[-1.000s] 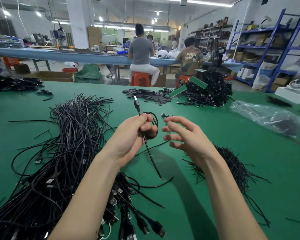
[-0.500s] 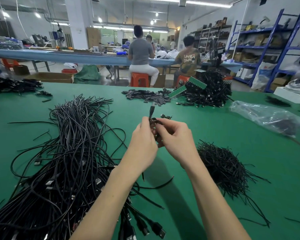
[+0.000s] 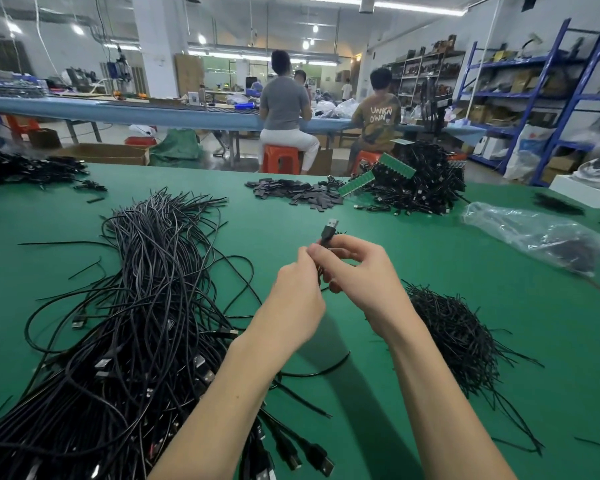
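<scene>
Both hands meet above the middle of the green table [image 3: 378,375], holding one coiled black USB cable [image 3: 329,231]. Its plug sticks up above the fingers. My left hand [image 3: 297,303] pinches the bundle from the left with curled fingers. My right hand [image 3: 359,275] grips it from the right, fingers wrapped round the coil. Most of the coil is hidden inside the two hands. A large heap of loose black USB cables [image 3: 136,323] lies to the left. A pile of short black twist ties [image 3: 454,334] lies to the right.
Flat dark pieces [image 3: 291,194] and a heap of bundled cables with green strips [image 3: 416,181] lie at the table's far side. A clear plastic bag [image 3: 534,233] is at far right. Two people sit on orange stools beyond the table. Blue shelving stands at right.
My right hand was open beside the coil a second ago; it has closed onto it. Both hands have drawn together, and the plug now tilts right above them.
</scene>
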Available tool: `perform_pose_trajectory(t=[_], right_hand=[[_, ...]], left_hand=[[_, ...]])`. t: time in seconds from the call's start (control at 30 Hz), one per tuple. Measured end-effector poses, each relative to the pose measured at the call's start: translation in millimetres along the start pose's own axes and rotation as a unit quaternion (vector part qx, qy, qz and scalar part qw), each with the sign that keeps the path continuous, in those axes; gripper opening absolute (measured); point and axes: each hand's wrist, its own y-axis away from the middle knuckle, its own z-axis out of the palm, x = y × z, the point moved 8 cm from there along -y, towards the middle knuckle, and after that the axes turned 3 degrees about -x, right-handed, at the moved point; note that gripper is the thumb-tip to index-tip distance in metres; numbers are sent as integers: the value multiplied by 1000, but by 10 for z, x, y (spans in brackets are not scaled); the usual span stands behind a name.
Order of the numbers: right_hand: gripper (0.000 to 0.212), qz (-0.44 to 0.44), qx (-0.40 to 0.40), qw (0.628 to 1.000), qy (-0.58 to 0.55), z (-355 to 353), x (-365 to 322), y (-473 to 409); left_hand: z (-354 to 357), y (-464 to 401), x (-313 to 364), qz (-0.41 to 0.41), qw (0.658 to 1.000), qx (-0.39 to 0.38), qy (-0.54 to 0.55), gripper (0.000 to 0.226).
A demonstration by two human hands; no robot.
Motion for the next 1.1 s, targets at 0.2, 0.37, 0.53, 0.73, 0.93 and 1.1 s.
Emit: perform_pose_trajectory(t=[0.2,0.37,0.53,0.73,0.93,1.1], right_hand=[[21,18,-3,999,-38,-159,129,33],[23,8,43,998,-36,-283,160,-3],[27,33,36,996,-76,-336,258,-20],[26,90,22,984,-154,-338,351,-28],[22,197,-10,870,451,-585,764,33],[28,256,3,837,483,-571,926,83]], left_hand=[[199,0,-82,-18,988,-119,98,12],[217,-44,-191,-74,962,-86,250,10],[240,-38,-205,-79,966,5,246,12],[274,-13,-299,-130,946,44,294,12],[263,-22,-457,-171,915,56,361,9],[286,-4,-497,-170,916,60,359,10]])
